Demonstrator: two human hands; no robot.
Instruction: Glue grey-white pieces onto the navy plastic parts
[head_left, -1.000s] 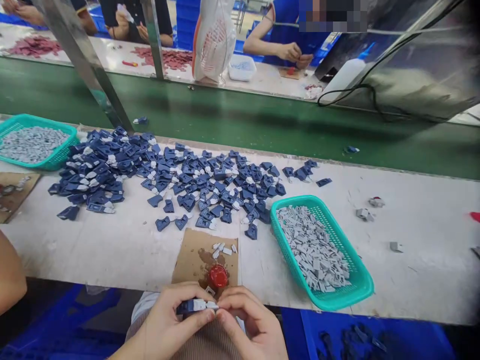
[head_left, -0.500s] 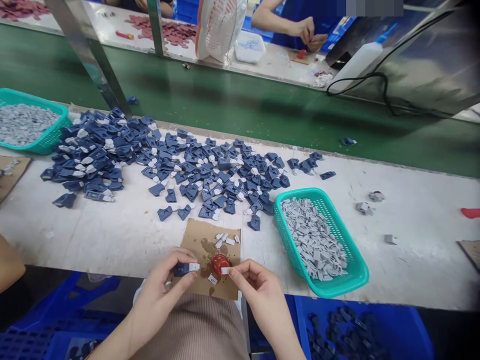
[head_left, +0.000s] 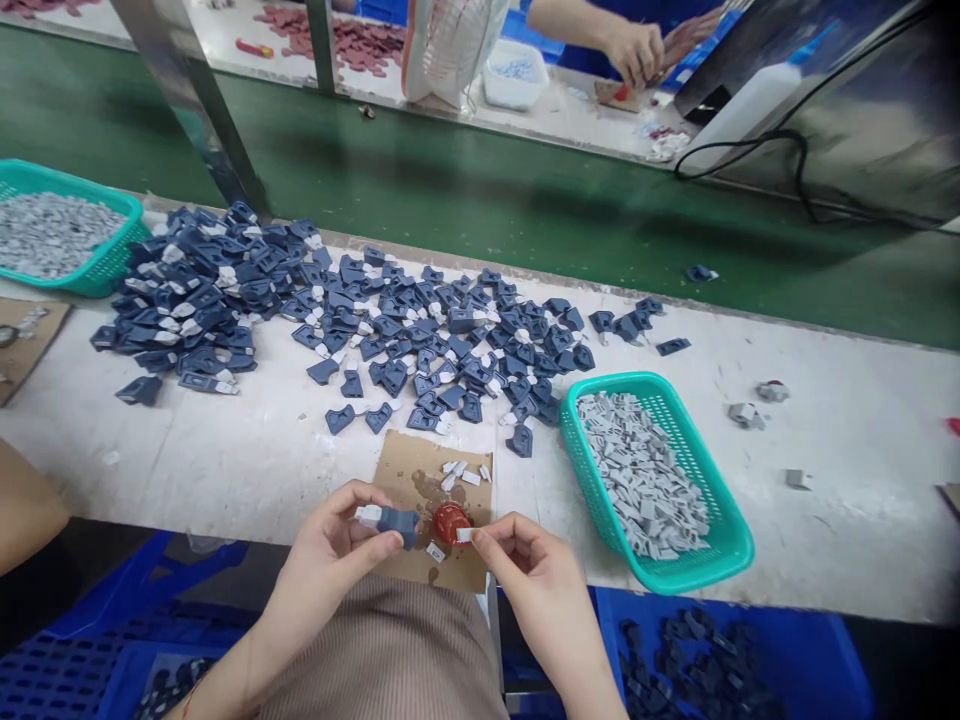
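Between thumb and fingers, my left hand (head_left: pixel 341 545) grips a dark blue plastic part (head_left: pixel 398 524) with a white end piece pointing left. My right hand (head_left: pixel 525 560) pinches a small light grey plastic piece (head_left: pixel 465 535) over the edge of a round red cap (head_left: pixel 451 523). The cap sits on a stained brown cardboard sheet (head_left: pixel 397 463). Several loose grey pieces (head_left: pixel 466 473) lie on the cardboard's far part, and one more grey piece (head_left: pixel 436 551) lies close to the cap.
Blue parts with white ends (head_left: pixel 442 340) spread across the white table (head_left: pixel 247 470). A green basket (head_left: pixel 731 545) of grey pieces stands right, another green basket (head_left: pixel 112 262) far left. Beyond the green strip (head_left: pixel 525 190), a co-worker's hands (head_left: pixel 637 52) work. Blue crates (head_left: pixel 814 650) sit below.
In my left hand the blue part has turned round: its white end pointed right before and points left now. My right hand still holds the grey piece at the red cap. The view has shifted slightly.
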